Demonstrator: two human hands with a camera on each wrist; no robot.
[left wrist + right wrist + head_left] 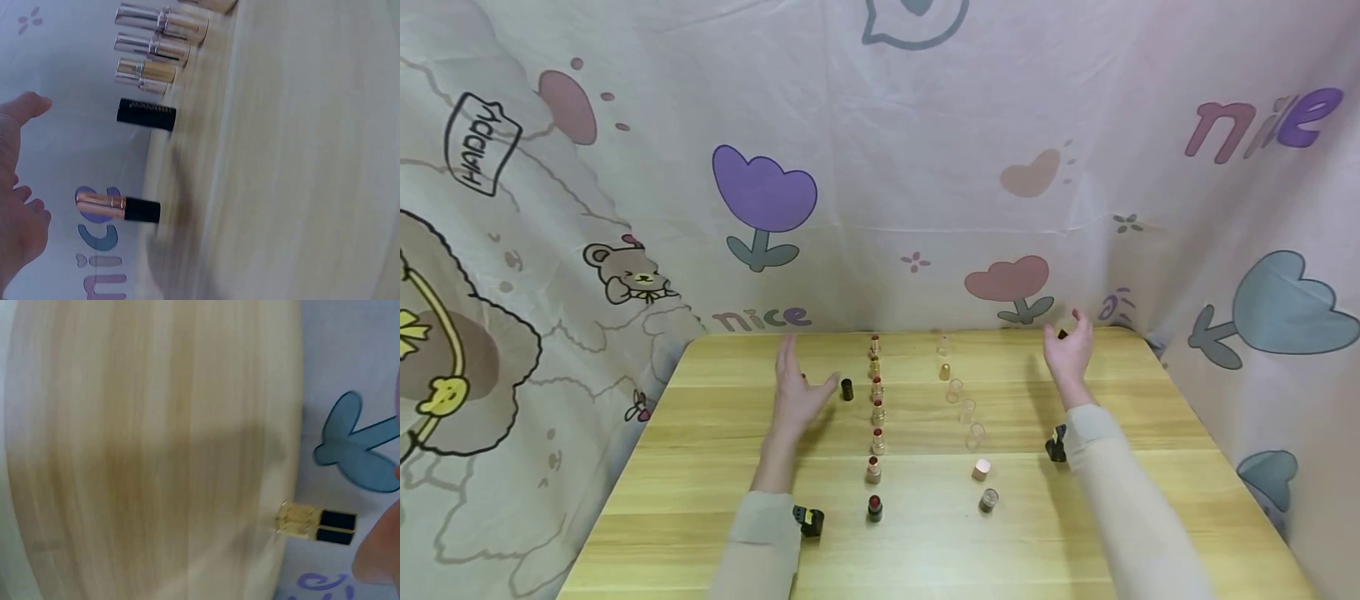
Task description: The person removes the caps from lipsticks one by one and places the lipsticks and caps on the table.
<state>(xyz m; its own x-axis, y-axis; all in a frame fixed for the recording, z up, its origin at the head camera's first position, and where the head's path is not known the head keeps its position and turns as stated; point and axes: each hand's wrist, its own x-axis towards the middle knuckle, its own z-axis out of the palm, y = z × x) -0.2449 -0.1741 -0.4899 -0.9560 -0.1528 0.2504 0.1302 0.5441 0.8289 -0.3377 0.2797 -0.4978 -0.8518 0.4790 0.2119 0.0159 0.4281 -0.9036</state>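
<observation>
My left hand (797, 396) hovers over the left part of the table, thumb spread from its fingers and nothing held. Just right of its thumb stands a black tube (847, 389) with small lettering, also in the left wrist view. A lipstick (119, 207) with a rose-gold top and black base stands near that hand, mostly hidden by it in the head view. Over the table's back right is my right hand (1070, 350), fingers loosely bent and holding nothing. Close by it, a gold and black lipstick tube (315, 523) stands upright, apart from the thumb.
Several uncapped lipsticks (877, 412) form a column down the table's middle. To their right runs a column of caps, some clear (975, 436), one pinkish (981, 469). A printed cloth (887, 208) hangs behind the wooden table (700, 467). Black devices (1056, 444) sit at both wrists.
</observation>
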